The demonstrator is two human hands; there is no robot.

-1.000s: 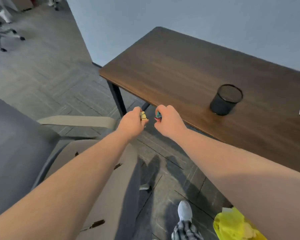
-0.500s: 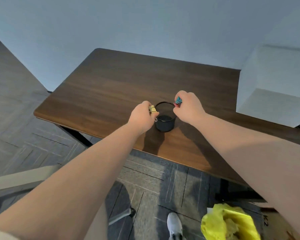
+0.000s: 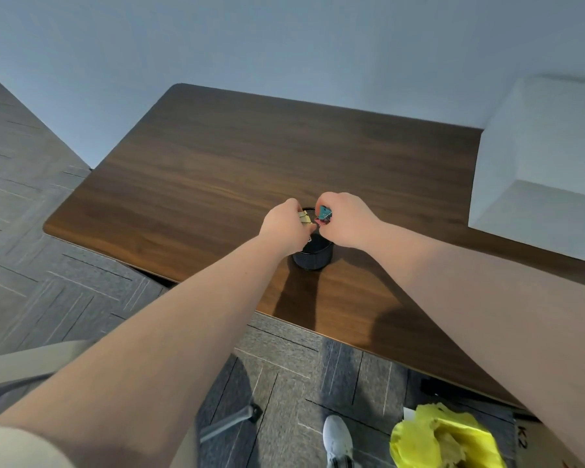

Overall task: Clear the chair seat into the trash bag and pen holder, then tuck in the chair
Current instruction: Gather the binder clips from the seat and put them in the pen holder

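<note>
A black mesh pen holder (image 3: 313, 254) stands on the brown wooden desk (image 3: 217, 170). Both hands hover right over its mouth and hide most of the rim. My left hand (image 3: 284, 224) pinches a yellow binder clip (image 3: 305, 217). My right hand (image 3: 347, 219) pinches a teal binder clip (image 3: 324, 212) together with a small red piece. The yellow trash bag (image 3: 450, 437) lies open on the floor at the lower right with crumpled paper inside. Only the beige edge of the chair (image 3: 24, 363) shows at the lower left; its seat is out of sight.
A large white box (image 3: 541, 170) sits on the right end of the desk. Grey carpet tiles (image 3: 48, 265) cover the floor. A chair leg (image 3: 230, 423) and my white shoe (image 3: 336, 440) are below the desk's front edge. A blue-grey wall stands behind.
I turned from the chair toward the desk. Both hands carried their clips from beside the desk edge to directly above the pen holder and moved closer together.
</note>
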